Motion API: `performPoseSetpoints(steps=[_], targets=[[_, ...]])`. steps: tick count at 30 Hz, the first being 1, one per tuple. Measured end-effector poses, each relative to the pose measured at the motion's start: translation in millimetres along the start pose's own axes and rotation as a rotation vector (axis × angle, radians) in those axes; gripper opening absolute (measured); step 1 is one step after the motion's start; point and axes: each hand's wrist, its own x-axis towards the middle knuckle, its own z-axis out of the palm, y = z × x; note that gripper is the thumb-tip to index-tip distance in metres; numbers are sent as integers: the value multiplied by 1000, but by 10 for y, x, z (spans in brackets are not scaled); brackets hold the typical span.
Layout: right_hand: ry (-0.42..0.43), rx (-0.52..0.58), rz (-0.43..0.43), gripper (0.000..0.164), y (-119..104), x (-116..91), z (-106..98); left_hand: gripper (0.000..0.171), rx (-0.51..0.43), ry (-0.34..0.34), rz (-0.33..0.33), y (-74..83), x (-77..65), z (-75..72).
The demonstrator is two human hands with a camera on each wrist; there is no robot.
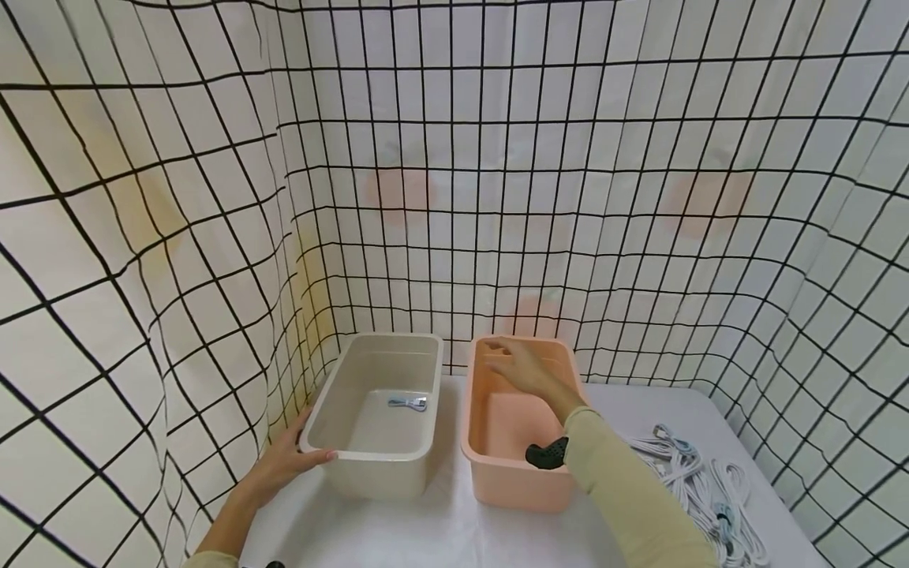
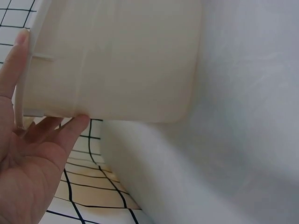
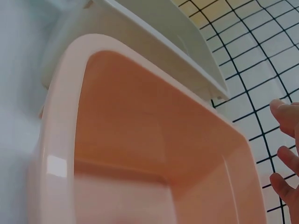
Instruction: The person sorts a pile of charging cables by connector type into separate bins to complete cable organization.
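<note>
The left hand (image 1: 284, 461) has its grip around the near left corner of a cream tub (image 1: 379, 477), thumb along the front by the rim and fingers against the outer side, while a small bundled cable (image 1: 408, 403) lies on the tub's floor. Just beside that tub on the white-covered desk (image 1: 454, 536) stands a peach tub (image 1: 521, 493), with the right hand (image 1: 517, 367) over its far end, that grip loosely spread, fingers parted and holding nothing. Farther right, coiled white cords (image 1: 687, 477) lie on the desk.
</note>
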Motion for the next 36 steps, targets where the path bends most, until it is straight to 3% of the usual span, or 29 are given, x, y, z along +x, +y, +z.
performPoseSetpoints(steps=[12,21,36], targets=[[50,-63,51,55,159,-216,-210,109,16,-5,-18,11,4,6],[134,-140,-6,51,332,-378,-351,109,9,-1,-22,4,-6,9],[182,-127,113,54,441,-572,-538,108,7,-1,-10,5,-6,4]])
